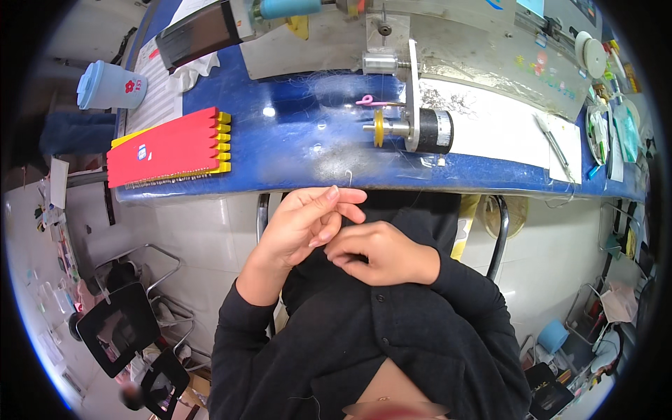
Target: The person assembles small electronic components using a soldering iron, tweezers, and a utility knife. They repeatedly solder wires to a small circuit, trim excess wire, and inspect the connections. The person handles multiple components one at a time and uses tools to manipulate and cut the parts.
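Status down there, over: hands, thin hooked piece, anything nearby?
Left hand: fingers bent, thin hooked piece beside index finger; hold unclear. Right hand: curled close by, palm hidden. Yellow-ringed spindle ahead, on blue table.

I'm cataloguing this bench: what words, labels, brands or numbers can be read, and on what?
Nothing reads clearly enough to quote.
Light blue cup: marks beside a red flower, too small.
Red panel: blue-and-white sticker, too small.
Black motor: pale print, too blurred.
Lined sheet by the cup: too faint.
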The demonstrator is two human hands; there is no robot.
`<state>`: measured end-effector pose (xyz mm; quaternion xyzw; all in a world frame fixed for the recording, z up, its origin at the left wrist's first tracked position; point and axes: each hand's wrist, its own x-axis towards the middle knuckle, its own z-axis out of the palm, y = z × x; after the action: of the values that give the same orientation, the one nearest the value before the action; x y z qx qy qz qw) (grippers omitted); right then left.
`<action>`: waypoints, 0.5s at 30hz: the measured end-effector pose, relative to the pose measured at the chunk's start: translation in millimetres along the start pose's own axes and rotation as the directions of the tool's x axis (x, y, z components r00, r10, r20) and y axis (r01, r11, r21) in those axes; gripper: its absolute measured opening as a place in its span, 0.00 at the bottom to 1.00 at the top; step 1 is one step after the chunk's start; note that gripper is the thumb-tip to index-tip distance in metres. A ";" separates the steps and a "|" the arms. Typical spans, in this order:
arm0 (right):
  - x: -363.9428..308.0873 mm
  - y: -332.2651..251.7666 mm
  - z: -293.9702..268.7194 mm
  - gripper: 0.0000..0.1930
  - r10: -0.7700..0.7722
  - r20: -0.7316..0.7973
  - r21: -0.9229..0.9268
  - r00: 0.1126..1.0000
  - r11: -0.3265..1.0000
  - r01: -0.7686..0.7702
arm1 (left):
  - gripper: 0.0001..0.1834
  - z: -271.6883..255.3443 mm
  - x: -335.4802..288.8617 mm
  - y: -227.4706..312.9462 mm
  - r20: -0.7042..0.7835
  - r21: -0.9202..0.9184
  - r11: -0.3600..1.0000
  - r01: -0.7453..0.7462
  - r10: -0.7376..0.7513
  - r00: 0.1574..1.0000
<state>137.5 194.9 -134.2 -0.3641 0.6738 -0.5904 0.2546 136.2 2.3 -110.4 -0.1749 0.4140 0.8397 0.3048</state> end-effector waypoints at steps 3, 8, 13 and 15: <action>-8.3 -11.0 -11.3 0.10 -0.030 -0.039 -0.049 0.999 0.998 0.028 | 0.19 12.0 1.7 8.2 0.003 0.073 0.997 -0.033 0.033 0.999; -16.1 -45.6 -57.3 0.17 -0.072 -0.375 -0.157 0.924 0.987 0.013 | 0.14 41.5 -8.4 33.4 -0.045 0.451 0.891 -0.054 0.083 0.996; -2.8 -57.6 -87.5 0.14 -0.192 -0.465 -0.257 0.864 0.963 0.075 | 0.14 66.7 -7.8 55.2 0.041 0.455 0.890 0.039 -0.064 0.997; 0.8 -57.4 -94.2 0.15 -0.162 -0.423 -0.184 0.892 0.979 0.090 | 0.14 73.7 -4.2 60.1 0.061 0.443 0.895 0.060 -0.097 0.993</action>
<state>75.1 249.6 -61.5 -0.2850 0.7337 -0.6162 0.0286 96.9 31.6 -28.9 -0.0837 0.5728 0.7178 0.3868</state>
